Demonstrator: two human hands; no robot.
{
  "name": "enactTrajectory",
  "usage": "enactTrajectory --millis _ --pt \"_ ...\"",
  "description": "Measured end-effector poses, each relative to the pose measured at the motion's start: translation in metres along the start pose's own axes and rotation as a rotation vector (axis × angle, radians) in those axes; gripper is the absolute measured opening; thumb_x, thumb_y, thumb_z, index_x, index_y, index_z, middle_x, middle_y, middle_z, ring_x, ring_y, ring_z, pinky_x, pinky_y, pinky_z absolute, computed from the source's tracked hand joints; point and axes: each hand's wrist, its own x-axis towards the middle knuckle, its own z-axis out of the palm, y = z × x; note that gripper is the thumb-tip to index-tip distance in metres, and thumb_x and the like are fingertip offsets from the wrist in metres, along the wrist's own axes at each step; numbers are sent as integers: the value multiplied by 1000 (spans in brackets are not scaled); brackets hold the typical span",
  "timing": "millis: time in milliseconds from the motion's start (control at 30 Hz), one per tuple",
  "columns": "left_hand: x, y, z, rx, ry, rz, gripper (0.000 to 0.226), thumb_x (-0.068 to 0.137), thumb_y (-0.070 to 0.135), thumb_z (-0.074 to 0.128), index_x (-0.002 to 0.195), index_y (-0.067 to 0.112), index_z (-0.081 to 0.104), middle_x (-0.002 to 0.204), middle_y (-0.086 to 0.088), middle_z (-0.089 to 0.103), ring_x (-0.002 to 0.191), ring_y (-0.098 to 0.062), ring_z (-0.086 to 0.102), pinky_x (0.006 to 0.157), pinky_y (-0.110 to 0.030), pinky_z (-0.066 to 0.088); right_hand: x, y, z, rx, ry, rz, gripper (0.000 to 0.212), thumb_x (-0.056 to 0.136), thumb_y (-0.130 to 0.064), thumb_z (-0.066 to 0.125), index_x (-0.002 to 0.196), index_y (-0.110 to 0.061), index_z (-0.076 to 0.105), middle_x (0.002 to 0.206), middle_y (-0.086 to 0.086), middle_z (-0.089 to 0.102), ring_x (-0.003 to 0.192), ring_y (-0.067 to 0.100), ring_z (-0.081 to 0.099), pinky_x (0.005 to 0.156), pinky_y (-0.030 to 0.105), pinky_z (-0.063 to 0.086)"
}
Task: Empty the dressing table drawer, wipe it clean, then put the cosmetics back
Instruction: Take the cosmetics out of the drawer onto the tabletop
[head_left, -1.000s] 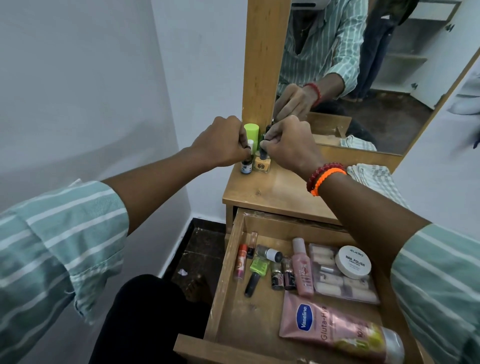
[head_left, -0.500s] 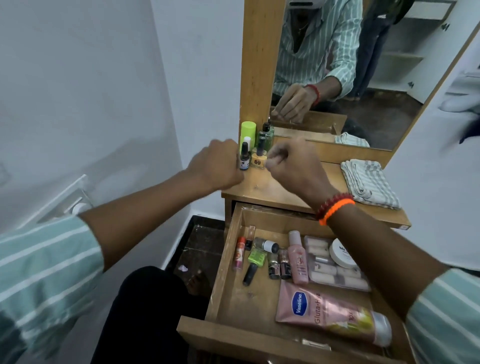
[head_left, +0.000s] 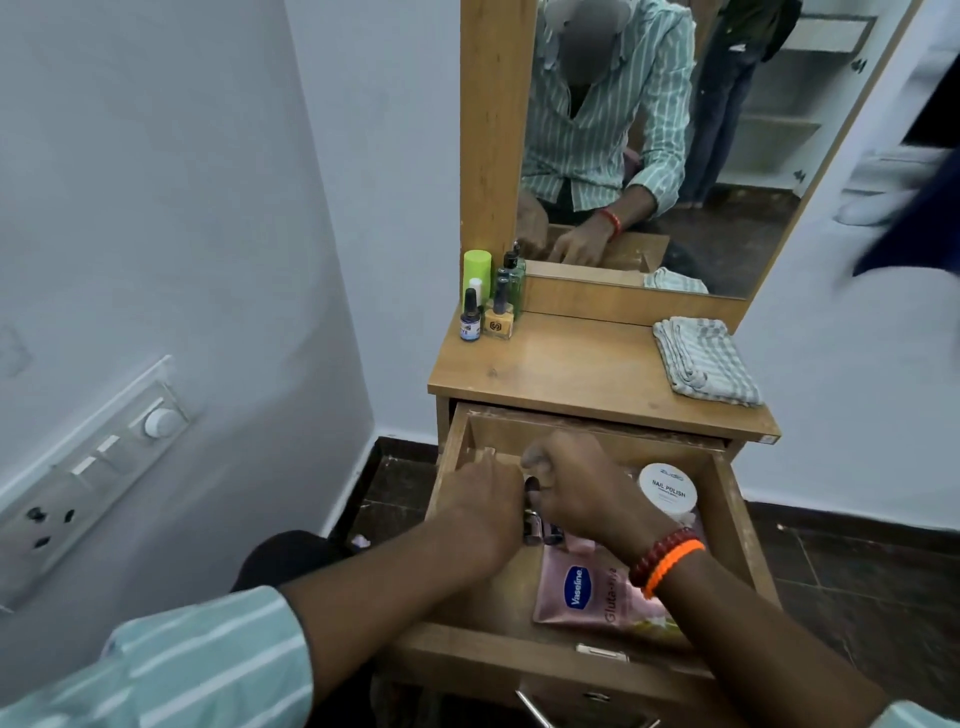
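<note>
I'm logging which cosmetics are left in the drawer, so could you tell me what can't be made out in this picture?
Head view only:
- Small bottles at the drawer back: covered by the left hand and right hand; whether either grips anything is unclear.
- Vaseline tube: its far end is hidden under the right forearm.
- White jar: small print unreadable.
- Nail polish bottles on the tabletop: labels too small.

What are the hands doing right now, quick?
Left hand: down in the drawer, fingers hidden, so it cannot be told.
Right hand: curled over small bottles; whether it grips one cannot be told.
</note>
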Motion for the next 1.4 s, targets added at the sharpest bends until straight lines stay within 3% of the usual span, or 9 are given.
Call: enactTrajectory --millis 100,300,600,700,833,967,1067,1167,1400 --pt "3 3 14 13 -15 -37 21 100 16 57 118 15 66 135 -8 60 95 -18 68 67 -28 49 0 3 7 -3 -17 6 21 82 -15 72 101 -25 70 99 -2 66 86 19 65 69 39 60" --pt "-3 11 19 123 31 -71 18 102 15 54 116 11 62 109 -8 68 85 -14 65 71 -27 55 -3 7 16 47 67 -3 2 84 -18 69 85 -20 70 81 1 68 76 23 65 63 37 57" --pt "-14 7 10 113 96 -69 22 100 14 56 122 13 62 115 -8 67 103 -19 66 77 -30 52 -1 8 2 145 182 -23 16 76 -22 64 61 -20 58 61 -7 58 59 6 52 54 26 44" --pt "-20 5 -10 127 122 -92 28 96 16 63 124 17 61 111 -3 68 100 -18 67 67 -29 43 -4 6 -11 170 216 -26 13 76 -23 62 64 -19 64 60 -8 58 55 4 49 55 33 53" --pt "-22 -3 -50 73 135 -80 6 91 17 66 95 19 62 104 -2 67 94 -23 67 68 -32 41 -7 -5 -35 235 251 -52 8 81 -17 72 75 -19 77 67 -7 67 60 7 62 58 31 59" --pt "-16 -21 -93 -93 130 -95 25 84 28 72 84 20 48 84 -2 50 78 -23 55 65 -33 45 1 -18 -60 270 282 -72 6 80 -17 76 82 -14 80 70 -5 71 65 10 66 61 36 61" --pt "1 -37 -128 -222 155 -106 29 72 22 86 85 14 62 88 -8 61 75 -24 64 66 -38 58 12 -28 -80 277 349 -108 8 80 -15 76 85 -11 81 70 -3 70 64 13 65 60 38 60" --pt "25 -51 -155 -259 275 -51 23 77 19 82 97 10 73 93 -11 69 74 -24 68 68 -38 60 31 -38 -99 267 390 -125 7 80 -14 77 83 -11 81 69 2 71 65 20 67 60 40 60" --pt "81 -68 -165 -165 368 28 24 76 10 77 99 10 72 96 -13 65 74 -27 66 66 -40 61 87 -51 -110 208 432 -122 5 79 -13 81 80 -10 76 77 1 72 76 15 69 70 38 62"
